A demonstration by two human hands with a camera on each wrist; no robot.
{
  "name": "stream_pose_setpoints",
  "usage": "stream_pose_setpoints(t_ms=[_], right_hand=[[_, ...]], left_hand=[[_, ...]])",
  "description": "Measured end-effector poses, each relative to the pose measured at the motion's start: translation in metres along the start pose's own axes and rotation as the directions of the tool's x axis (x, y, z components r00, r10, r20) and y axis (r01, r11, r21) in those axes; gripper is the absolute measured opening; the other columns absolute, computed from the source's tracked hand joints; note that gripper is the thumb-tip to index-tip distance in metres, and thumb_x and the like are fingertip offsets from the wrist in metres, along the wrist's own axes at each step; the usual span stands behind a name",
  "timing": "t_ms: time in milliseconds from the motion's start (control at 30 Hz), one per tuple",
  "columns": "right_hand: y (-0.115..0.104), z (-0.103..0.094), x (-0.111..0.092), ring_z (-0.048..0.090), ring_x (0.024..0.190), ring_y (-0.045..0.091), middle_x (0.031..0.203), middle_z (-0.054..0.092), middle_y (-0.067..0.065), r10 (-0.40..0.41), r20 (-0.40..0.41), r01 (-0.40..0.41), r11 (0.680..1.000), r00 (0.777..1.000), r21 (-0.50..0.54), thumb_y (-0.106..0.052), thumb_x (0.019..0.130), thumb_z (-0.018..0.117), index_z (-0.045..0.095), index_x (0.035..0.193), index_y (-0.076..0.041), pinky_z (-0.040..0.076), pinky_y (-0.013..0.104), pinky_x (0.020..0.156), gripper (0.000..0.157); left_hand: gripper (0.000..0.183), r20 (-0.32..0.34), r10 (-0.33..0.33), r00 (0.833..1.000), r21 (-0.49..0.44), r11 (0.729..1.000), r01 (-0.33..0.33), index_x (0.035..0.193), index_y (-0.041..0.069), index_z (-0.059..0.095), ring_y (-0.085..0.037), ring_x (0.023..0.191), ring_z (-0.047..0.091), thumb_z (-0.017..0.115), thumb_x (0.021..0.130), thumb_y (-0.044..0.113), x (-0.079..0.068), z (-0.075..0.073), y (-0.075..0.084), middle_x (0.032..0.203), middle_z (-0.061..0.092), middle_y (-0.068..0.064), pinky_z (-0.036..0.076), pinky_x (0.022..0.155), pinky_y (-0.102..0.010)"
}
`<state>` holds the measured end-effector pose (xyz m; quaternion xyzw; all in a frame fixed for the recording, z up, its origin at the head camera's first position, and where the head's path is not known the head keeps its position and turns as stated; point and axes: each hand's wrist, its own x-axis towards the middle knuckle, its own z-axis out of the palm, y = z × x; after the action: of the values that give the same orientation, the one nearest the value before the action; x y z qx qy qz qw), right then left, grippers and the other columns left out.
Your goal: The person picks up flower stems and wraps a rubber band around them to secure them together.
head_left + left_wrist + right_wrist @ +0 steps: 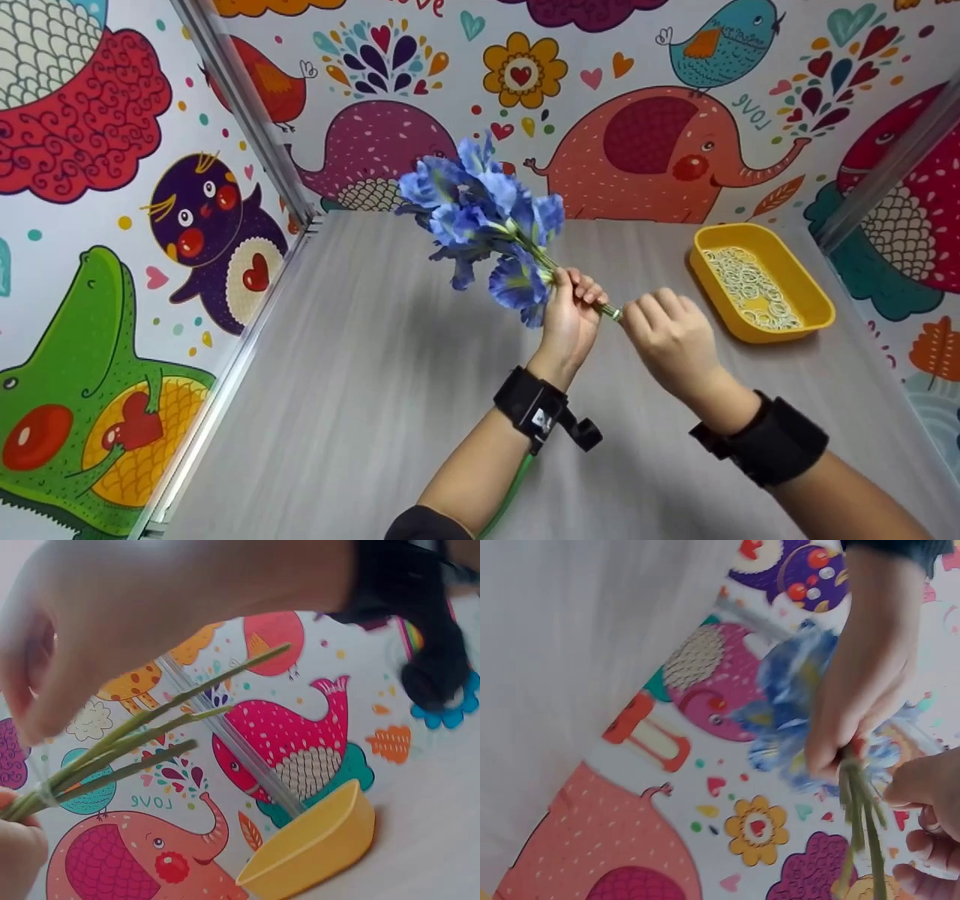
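Note:
A bunch of blue artificial irises (480,206) is held above the table, blooms toward the back left. My left hand (571,322) grips its green stems just below the flowers. A pale rubber band (45,793) circles the stems beside the left fingers, and the cut ends (180,720) fan out beyond it. My right hand (671,341) is at the stem ends with curled fingers. In the left wrist view a thin pale strand stretches from the stems up to its fingertips, which pinch it. The right wrist view shows right fingers (922,840) beside the stems.
A yellow plastic tub (806,304) with many pale rubber bands (746,289) stands at the back right of the grey table (337,420). Walls with cartoon animals enclose the back and sides. A green cable (510,495) runs along the left forearm.

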<state>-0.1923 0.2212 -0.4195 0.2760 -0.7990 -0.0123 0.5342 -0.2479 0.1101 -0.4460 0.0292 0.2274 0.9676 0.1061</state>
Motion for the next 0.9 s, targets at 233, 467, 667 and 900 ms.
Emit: stream_pose_setpoints(t_ms=[233,467,667,900], right_hand=[[0.013,0.000,0.007,0.046,0.060,0.032,0.059,0.047,0.011,0.097,0.012,-0.097,0.995,0.995,0.035,0.002,0.078,0.055,0.048,0.064,-0.002,0.031,0.039,0.048,0.016],[0.022,-0.012,0.020,0.048,0.065,0.035,0.059,0.053,0.013,0.218,0.013,-0.218,0.970,0.976,0.112,-0.001,0.078,0.062,0.055,0.064,0.000,0.037,0.045,0.057,0.015],[0.038,-0.028,0.020,0.049,0.072,0.037,0.065,0.057,0.016,0.242,0.132,-0.256,0.962,0.961,0.094,0.000,0.076,0.067,0.056,0.069,0.001,0.039,0.047,0.061,0.013],[0.057,-0.033,0.013,0.051,0.076,0.035,0.064,0.060,0.015,0.239,0.235,-0.283,0.943,0.942,0.176,0.003,0.068,0.076,0.061,0.071,0.000,0.040,0.046,0.065,0.016]], left_hand=[[0.034,0.064,-0.022,0.998,0.125,0.992,0.014,0.081,0.016,0.037,-0.008,0.063,0.033,0.021,0.100,0.039,-0.007,-0.007,-0.001,0.072,0.030,0.003,0.035,0.065,-0.022],[0.035,0.100,-0.057,0.993,0.140,0.989,0.043,0.080,0.016,0.037,-0.007,0.063,0.033,0.020,0.101,0.039,-0.007,-0.013,0.002,0.072,0.030,0.004,0.039,0.065,-0.021],[0.037,0.109,-0.117,0.987,0.165,0.981,0.098,0.079,0.016,0.036,-0.007,0.062,0.032,0.019,0.099,0.042,-0.014,-0.021,0.008,0.071,0.028,0.004,0.036,0.064,-0.021],[0.041,0.129,-0.216,0.968,0.165,0.967,0.194,0.077,0.016,0.032,-0.006,0.057,0.028,0.010,0.101,0.040,-0.024,-0.014,0.019,0.067,0.024,0.004,0.028,0.061,-0.022]])
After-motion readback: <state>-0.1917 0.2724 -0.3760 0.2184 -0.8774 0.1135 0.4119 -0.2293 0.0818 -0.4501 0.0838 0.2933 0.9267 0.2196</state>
